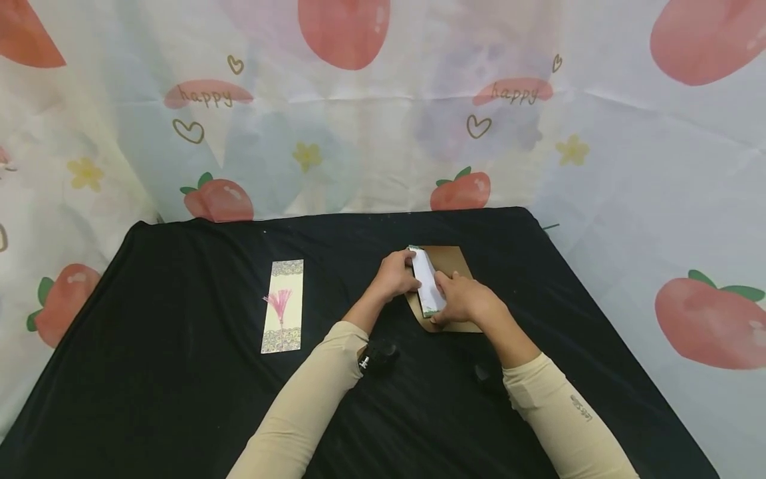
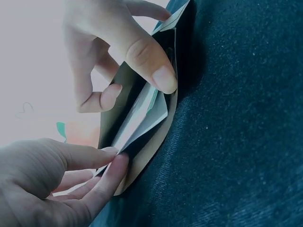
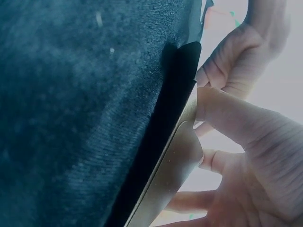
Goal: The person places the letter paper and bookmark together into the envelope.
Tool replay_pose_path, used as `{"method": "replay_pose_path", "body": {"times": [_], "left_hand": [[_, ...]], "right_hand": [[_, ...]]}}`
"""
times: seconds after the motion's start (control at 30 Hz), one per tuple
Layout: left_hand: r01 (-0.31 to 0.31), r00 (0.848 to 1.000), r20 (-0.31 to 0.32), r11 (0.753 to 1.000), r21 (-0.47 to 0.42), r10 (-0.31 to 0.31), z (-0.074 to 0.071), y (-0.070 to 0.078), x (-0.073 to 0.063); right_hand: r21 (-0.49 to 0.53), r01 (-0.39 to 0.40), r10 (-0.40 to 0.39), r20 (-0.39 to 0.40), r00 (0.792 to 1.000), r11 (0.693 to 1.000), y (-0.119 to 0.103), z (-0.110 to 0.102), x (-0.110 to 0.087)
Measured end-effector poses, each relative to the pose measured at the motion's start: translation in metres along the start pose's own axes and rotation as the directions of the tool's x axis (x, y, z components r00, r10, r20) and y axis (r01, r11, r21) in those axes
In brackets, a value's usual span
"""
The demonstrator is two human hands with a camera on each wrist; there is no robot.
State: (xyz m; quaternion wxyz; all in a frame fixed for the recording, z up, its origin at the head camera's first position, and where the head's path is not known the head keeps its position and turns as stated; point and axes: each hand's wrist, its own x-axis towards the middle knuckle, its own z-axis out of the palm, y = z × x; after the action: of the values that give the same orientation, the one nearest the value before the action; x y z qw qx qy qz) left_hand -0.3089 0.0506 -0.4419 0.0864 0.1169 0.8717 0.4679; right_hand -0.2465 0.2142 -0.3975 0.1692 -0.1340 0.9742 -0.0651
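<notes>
A brown paper envelope [image 1: 445, 258] lies on the black cloth, its mouth spread apart in the left wrist view. A white folded card [image 1: 426, 283] with green-patterned ends sits at the mouth, partly inside it. My left hand [image 1: 395, 274] pinches the card's edge between thumb and fingers, as the left wrist view shows. On the other side my right hand [image 1: 469, 299] grips the envelope, thumb at the rim of the opening and fingers behind. In the right wrist view the envelope's brown outer face [image 3: 173, 165] shows; the card is hidden there.
Left of the hands lies a cream bookmark-like strip [image 1: 292, 285] with patterned ends and a pink tassel [image 1: 278, 301]. Black cloth [image 1: 179, 346] covers the table. A printed curtain [image 1: 371, 140] hangs behind and at both sides.
</notes>
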Motion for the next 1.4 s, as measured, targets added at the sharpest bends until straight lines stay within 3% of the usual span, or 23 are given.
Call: {"method": "replay_pose_path", "body": {"times": [0.43, 0.83, 1.4], "left_hand": [[-0.012, 0.999, -0.044, 0.999, -0.044, 0.010, 0.016, -0.006, 0.005], [-0.031, 0.998, -0.056, 0.999, -0.011, 0.030, 0.020, -0.004, 0.011], [-0.056, 0.997, -0.055, 0.998, -0.039, 0.054, 0.024, -0.004, 0.012]], "right_hand": [[0.015, 0.006, -0.006, -0.004, 1.000, 1.000, 0.001, 0.002, -0.002], [0.011, 0.026, -0.026, -0.020, 0.999, 1.000, 0.001, 0.000, -0.004], [0.042, 0.014, -0.013, -0.021, 1.000, 0.999, 0.002, 0.002, -0.004]]}}
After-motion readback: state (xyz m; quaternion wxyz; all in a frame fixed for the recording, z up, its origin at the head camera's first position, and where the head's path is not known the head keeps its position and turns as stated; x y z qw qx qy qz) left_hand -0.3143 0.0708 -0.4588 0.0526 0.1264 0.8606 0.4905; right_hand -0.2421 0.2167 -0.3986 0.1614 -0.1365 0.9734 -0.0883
